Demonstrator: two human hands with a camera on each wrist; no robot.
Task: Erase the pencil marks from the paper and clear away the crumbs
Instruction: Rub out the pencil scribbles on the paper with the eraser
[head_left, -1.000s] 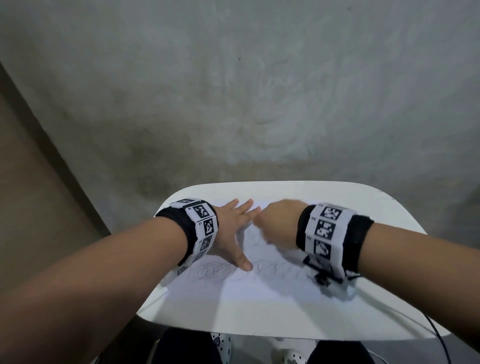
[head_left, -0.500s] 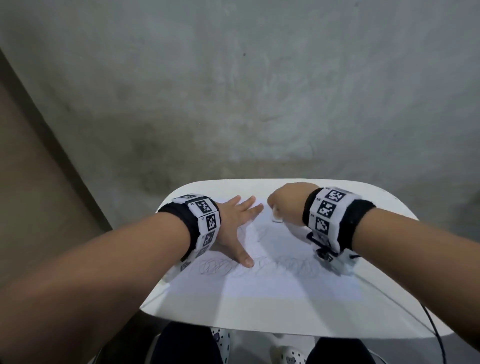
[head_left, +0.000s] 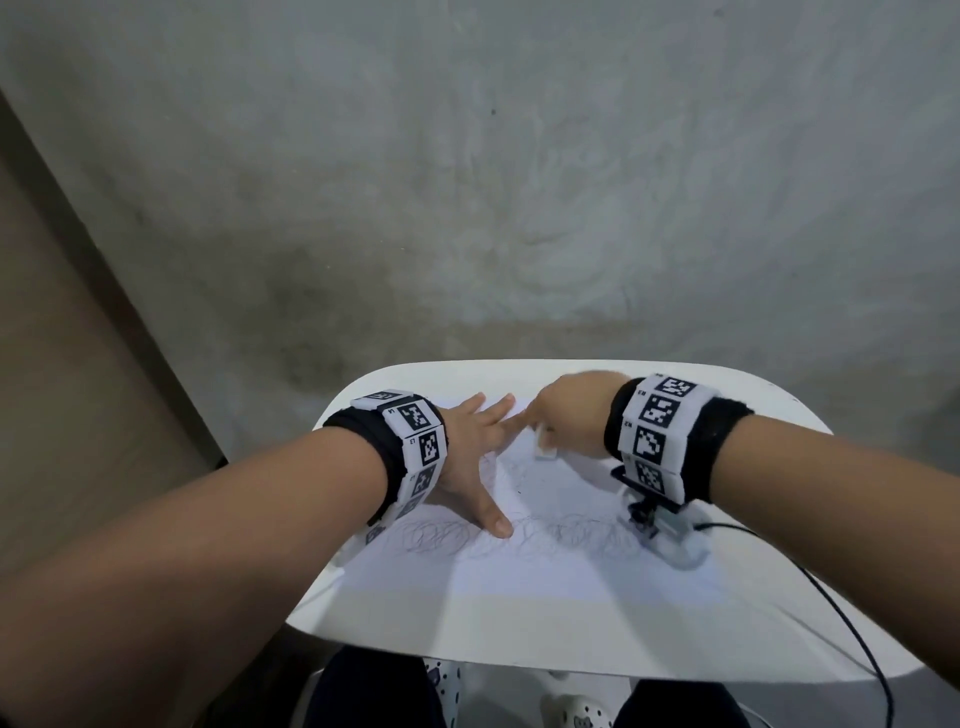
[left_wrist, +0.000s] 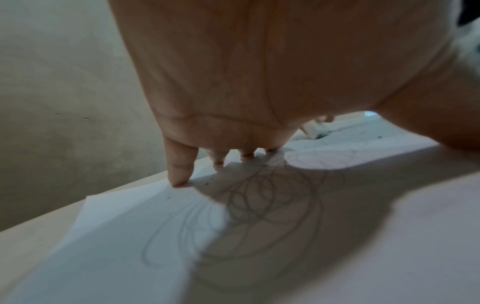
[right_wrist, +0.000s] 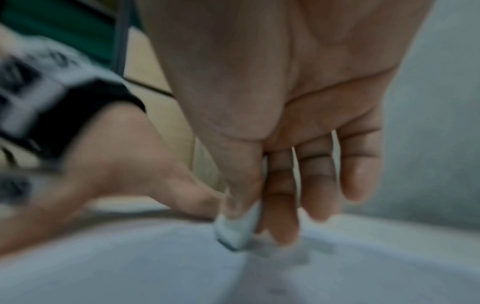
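A white sheet of paper (head_left: 545, 577) with looping pencil scribbles (head_left: 447, 538) lies on a small white table (head_left: 779, 644). My left hand (head_left: 475, 457) lies spread and flat on the paper's left part, fingertips (left_wrist: 179, 179) pressing it down. My right hand (head_left: 569, 415) pinches a white eraser (head_left: 545, 449) between thumb and fingers, its lower end on the paper near the far edge, close to my left fingertips. The right wrist view shows the eraser (right_wrist: 237, 228) blurred by motion. Small dark crumbs (left_wrist: 345, 131) dot the paper beyond my left palm.
A grey concrete wall (head_left: 519, 182) rises right behind the table. A black cable (head_left: 831, 608) runs from my right wrist over the table's right front edge. My knees and patterned shoes (head_left: 441, 680) show below the front edge.
My right hand with the eraser swung right and back towards the left fingertips, rubbing the upper part of the paper. My left hand stayed pressed in place.
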